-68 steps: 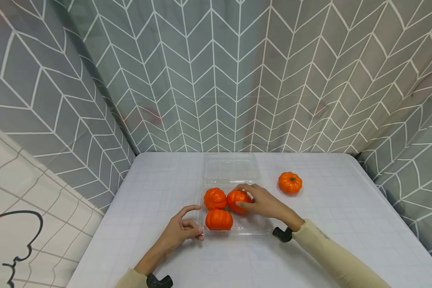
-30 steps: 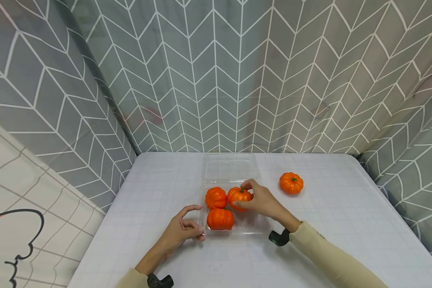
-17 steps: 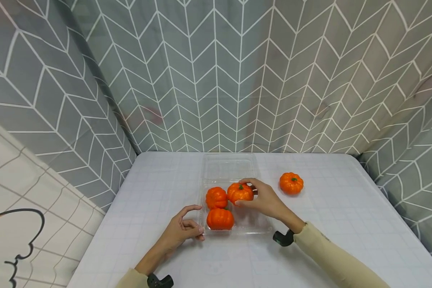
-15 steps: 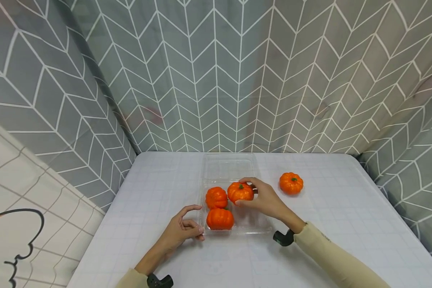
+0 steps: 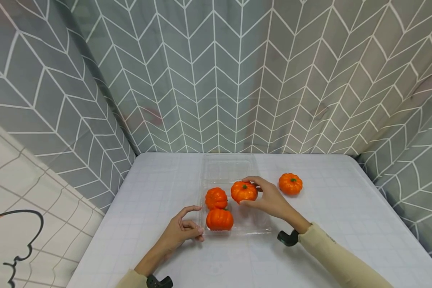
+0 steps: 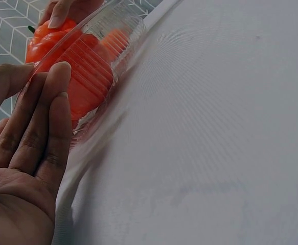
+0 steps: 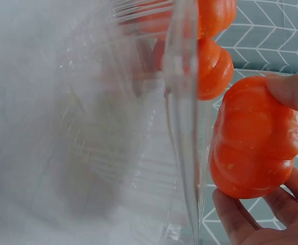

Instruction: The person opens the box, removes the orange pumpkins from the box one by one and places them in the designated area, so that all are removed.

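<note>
From above, the head camera faces forward and down over the white table (image 5: 345,208); the left wrist camera looks closely past the left hand (image 6: 28,148) at the clear plastic clamshell (image 6: 131,23), which the right wrist view shares, also near.

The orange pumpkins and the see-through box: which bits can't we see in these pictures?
Held pumpkin, head view: the right hand covers part of it.
Near boxed pumpkin and far boxed pumpkin, head view: their own tops hide their undersides.
Loose pumpkin, head view: its own body hides its underside.
Clear box, right wrist view: the rim is too blurred for fine detail.
Left hand, left wrist view: the left and bottom edges cut it off.
</note>
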